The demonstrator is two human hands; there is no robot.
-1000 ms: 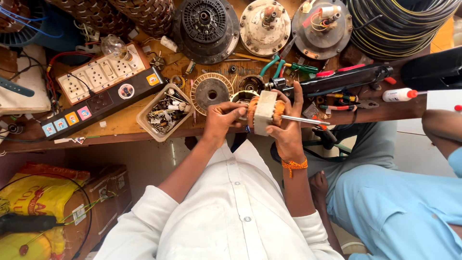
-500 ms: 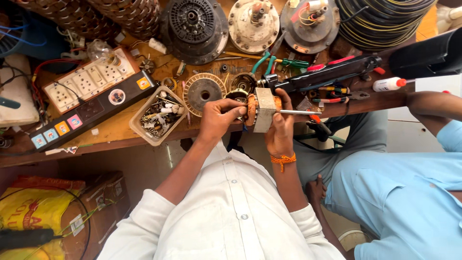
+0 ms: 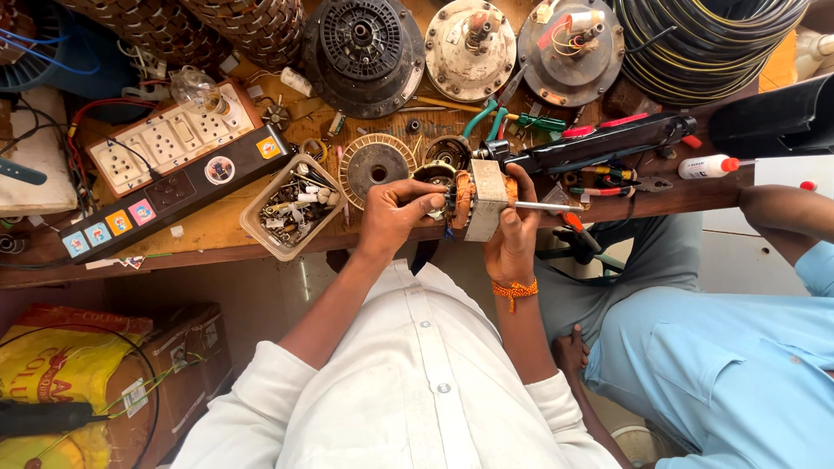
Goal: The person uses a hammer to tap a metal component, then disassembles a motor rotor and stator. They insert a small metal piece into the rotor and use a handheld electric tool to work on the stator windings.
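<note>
the person holds a small motor stator [image 3: 479, 200] at the near edge of the wooden workbench [image 3: 208, 230], just above the lap, and the work in hand looks like seating or tidying its copper winding at one end. the right hand [image 3: 514, 234] is wrapped around the pale laminated core from below, fingers closed on it, wrist bent up and marked by an orange thread band [image 3: 514, 290]; a thin metal shaft [image 3: 537, 207] sticks out past it to the right. the left hand [image 3: 393, 215] comes in from the other side with the forearm angled up from the white shirt, fingers pinched narrow against the orange-brown coil end; whether a small tool or wire sits between those fingertips cannot be told. judging from this, the next move calls for a steady grip with the right hand and small, careful finger work with the left, since the winding wire looks thin and easy to nick. just beyond the hands lie a round slotted stator ring [image 3: 373, 163], a plastic tray of screws and small parts [image 3: 291, 208], a long black power strip [image 3: 165, 198] and green-handled pliers [image 3: 495, 117]. another person in light blue clothes [image 3: 721, 347] sits close on the right, one forearm resting on the bench.
</note>
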